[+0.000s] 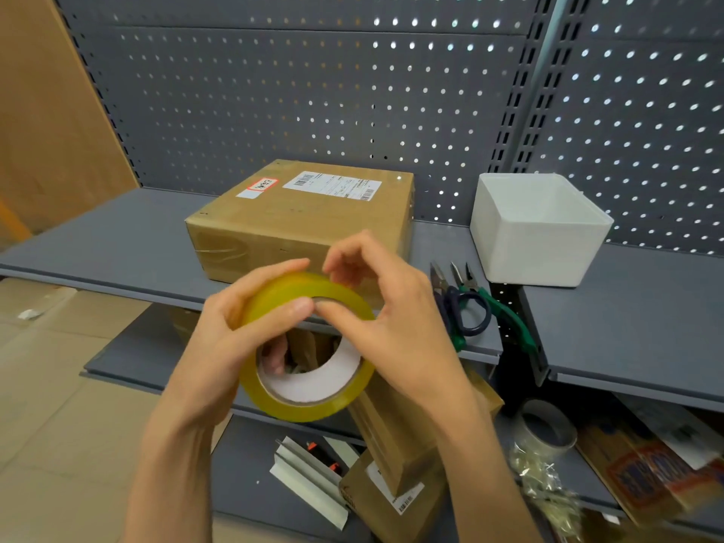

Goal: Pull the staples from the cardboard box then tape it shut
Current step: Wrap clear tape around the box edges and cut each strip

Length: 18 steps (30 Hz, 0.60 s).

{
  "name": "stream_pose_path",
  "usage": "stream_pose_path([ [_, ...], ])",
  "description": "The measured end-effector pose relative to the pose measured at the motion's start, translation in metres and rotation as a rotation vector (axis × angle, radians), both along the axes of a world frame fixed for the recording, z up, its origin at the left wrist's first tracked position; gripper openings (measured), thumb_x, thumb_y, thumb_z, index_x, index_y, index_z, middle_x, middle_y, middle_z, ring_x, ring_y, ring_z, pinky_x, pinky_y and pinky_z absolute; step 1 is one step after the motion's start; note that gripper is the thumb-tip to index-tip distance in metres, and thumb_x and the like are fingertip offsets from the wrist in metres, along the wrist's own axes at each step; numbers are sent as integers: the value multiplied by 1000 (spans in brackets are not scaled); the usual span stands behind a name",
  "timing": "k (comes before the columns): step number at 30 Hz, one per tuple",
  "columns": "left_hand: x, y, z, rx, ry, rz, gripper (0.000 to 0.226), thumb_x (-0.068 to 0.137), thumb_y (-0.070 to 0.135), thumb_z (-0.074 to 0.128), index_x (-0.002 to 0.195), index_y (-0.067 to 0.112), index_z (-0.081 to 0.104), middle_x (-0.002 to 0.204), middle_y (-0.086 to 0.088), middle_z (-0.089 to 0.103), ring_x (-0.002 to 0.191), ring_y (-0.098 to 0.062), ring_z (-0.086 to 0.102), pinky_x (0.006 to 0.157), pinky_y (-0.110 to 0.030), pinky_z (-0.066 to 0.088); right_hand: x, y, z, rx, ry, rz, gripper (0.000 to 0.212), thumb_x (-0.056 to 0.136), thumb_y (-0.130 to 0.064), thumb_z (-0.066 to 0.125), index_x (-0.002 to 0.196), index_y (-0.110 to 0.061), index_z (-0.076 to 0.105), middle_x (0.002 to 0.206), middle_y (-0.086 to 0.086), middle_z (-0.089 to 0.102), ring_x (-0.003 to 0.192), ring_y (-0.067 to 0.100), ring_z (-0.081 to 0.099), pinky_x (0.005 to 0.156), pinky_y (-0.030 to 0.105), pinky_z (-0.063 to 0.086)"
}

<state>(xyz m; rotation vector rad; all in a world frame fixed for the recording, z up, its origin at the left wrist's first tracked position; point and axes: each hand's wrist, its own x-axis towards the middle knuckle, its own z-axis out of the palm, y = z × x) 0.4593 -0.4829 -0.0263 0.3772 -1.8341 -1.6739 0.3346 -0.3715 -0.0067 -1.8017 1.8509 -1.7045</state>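
Setting: grey shelf is fronting pegboard.
Box: cardboard box is sitting just beyond both hands.
Left hand: gripping tape roll.
Right hand: fingertips picking at roll's rim, nearer the box.

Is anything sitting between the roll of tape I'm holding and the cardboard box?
Nothing visible. The tape roll, held in both hands, hangs just in front of the cardboard box; the scissors and pliers lie off to the right.
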Motion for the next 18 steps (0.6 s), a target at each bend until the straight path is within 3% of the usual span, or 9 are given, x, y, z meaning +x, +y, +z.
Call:
stream_pose_path([
  [4,0,2,-2,25,26,26,52,62,37,69,111,22,68,56,5,53,41,-7,41,40,-14,35,1,-1,0,0,1,19,21,77,-6,69,90,-11,53,84,-9,53,84,8,51,75,19,42],
  [9,-3,5,0,141,94,1,73,50,54,81,113,18,67,59,-22,34,35,-11,33,36,-14,32,2,-2,6,-58,14,-4,21,77,-8,70,88,-12,53,83,-16,49,82,10,48,74,15,38],
  [13,-5,8,4,188,106,-14,75,47,56,82,112,19,68,64,-37,31,35,-12,30,35,-15,30,2,-1,6,-70,-20,-20,26,75,-9,72,87,-18,50,80,-17,47,78,7,46,72,13,36],
  [18,-8,12,5,231,137,-11,72,44,55,83,107,21,71,67,-20,35,35,-11,30,36,-14,30,3,1,6,-103,-67,-77,26,74,-11,75,85,-17,52,80,-7,52,79,9,49,71,17,40],
])
